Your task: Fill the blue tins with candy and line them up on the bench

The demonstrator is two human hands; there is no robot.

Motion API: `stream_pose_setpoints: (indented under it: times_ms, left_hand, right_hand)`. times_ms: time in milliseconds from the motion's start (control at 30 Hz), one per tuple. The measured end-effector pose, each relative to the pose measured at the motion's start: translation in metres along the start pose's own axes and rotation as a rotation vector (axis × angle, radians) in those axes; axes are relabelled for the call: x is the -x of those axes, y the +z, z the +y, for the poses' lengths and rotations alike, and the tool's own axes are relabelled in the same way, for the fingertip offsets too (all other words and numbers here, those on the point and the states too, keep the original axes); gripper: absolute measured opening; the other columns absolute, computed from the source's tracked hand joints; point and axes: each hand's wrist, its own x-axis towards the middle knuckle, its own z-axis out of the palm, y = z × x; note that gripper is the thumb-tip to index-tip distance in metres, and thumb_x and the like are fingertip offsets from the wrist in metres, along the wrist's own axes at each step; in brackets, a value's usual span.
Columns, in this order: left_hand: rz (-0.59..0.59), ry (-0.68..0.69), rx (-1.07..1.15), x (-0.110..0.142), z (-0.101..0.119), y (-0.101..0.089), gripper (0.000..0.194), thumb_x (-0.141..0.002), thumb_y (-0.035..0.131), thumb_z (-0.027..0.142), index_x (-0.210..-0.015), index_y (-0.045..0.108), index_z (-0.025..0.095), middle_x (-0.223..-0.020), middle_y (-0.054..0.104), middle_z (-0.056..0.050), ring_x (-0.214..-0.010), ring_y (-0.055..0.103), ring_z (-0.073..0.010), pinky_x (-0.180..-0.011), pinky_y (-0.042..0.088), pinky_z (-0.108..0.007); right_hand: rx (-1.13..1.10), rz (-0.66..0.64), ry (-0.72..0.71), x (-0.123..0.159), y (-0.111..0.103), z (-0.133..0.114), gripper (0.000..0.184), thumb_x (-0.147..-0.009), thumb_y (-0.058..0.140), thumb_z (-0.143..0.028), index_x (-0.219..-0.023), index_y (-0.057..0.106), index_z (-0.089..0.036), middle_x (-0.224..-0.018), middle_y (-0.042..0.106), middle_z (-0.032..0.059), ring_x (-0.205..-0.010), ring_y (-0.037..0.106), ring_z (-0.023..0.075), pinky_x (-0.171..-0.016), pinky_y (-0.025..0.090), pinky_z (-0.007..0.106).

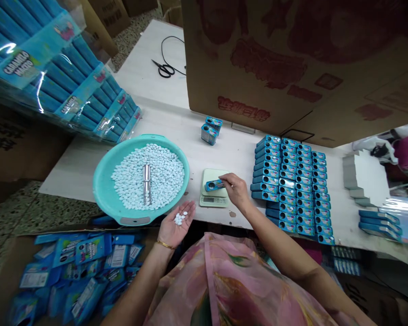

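My left hand is palm up with its fingers stretched out, and a few pale candies lie loose on the palm. It is just below the rim of a turquoise basin filled with many such candies. A shiny metal scoop rests on the candies. My right hand pinches the right end of a small blue candy box. The box is over the plate of a pale kitchen scale; whether it touches the plate, I cannot tell.
Rows of blue boxes stand on the table at right. Two boxes stand behind the scale. A large carton blocks the back. Scissors lie at the back left. Below left, a carton holds blue packs; wrapped packs rise above.
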Motion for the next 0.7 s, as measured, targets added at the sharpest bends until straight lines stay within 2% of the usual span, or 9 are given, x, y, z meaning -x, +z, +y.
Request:
stream_pose_setpoints:
  times_ms: [167,300,433,600,700]
  left_hand:
    - [0.051,0.05,0.004,0.012,0.013,-0.012,0.03,-0.082,0.033,0.012,-0.097,0.058,0.009,-0.089,0.064,-0.013,-0.085,0.061,-0.0193,-0.069,0.054,-0.03]
    - [0.056,0.096,-0.023,0.021,0.024,-0.015,0.03,-0.082,0.031,0.013,-0.089,0.06,0.009,-0.088,0.064,-0.013,-0.077,0.062,-0.0175,-0.061,0.054,-0.028]
    - [0.033,0.145,-0.039,0.023,0.036,-0.012,0.03,-0.083,0.031,0.014,-0.086,0.06,0.009,-0.088,0.063,-0.014,-0.075,0.061,-0.0164,-0.058,0.052,-0.027]
    - [0.025,0.181,-0.05,0.019,0.046,-0.007,0.03,-0.083,0.03,0.015,-0.087,0.059,0.008,-0.085,0.062,-0.013,-0.072,0.059,-0.0152,-0.055,0.051,-0.025]
    - [0.027,0.188,-0.042,0.019,0.048,-0.007,0.031,-0.083,0.03,0.016,-0.087,0.06,0.008,-0.084,0.062,-0.012,-0.072,0.059,-0.0147,-0.054,0.05,-0.023]
  right_hand:
    - [-0.048,0.169,0.165,0.01,-0.024,0.02,0.019,-0.077,0.045,-0.026,-0.084,0.062,-0.02,-0.078,0.061,0.0026,-0.071,0.056,0.0133,-0.065,0.045,0.027]
    - [-0.061,0.236,0.246,0.016,-0.031,0.034,0.02,-0.076,0.046,-0.029,-0.084,0.062,-0.018,-0.075,0.06,0.0029,-0.067,0.056,0.0129,-0.062,0.046,0.028]
    - [-0.016,0.127,0.134,0.016,-0.025,0.032,0.021,-0.077,0.046,-0.027,-0.091,0.06,-0.019,-0.083,0.059,0.004,-0.073,0.055,0.0131,-0.064,0.046,0.028]
    - [0.139,-0.082,-0.052,0.009,-0.014,0.021,0.037,-0.075,0.052,-0.028,-0.111,0.049,-0.022,-0.109,0.051,0.0075,-0.102,0.045,0.0181,-0.085,0.039,0.036]
    - [0.207,-0.168,-0.108,0.006,-0.01,0.018,0.045,-0.074,0.054,-0.029,-0.116,0.044,-0.02,-0.116,0.047,0.0089,-0.108,0.04,0.0196,-0.091,0.034,0.037]
